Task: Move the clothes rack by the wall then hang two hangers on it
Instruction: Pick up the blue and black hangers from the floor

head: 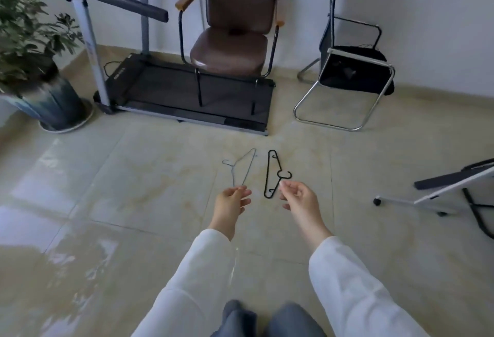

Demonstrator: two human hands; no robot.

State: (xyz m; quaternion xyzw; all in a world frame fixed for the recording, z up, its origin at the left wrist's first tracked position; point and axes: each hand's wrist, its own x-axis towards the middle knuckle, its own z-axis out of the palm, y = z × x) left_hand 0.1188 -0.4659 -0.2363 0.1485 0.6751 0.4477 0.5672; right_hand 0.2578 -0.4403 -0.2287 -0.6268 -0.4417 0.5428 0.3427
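Two hangers lie side by side on the tiled floor in front of me. My left hand (232,200) pinches the near corner of the grey wire hanger (242,166). Just right of it lies the black hanger (272,173), its hook pointing right. My right hand (298,197) is loosely curled, and its fingertips touch the black hanger's near side without closing on it. A white frame on a caster (427,195) shows at the right edge; it may be the clothes rack, mostly cut off by the view.
A brown armchair (235,26) stands on a treadmill (187,90) against the far wall. A folding chrome chair (347,77) stands to its right. A potted plant (34,69) fills the left corner. My knees (267,320) show at the bottom.
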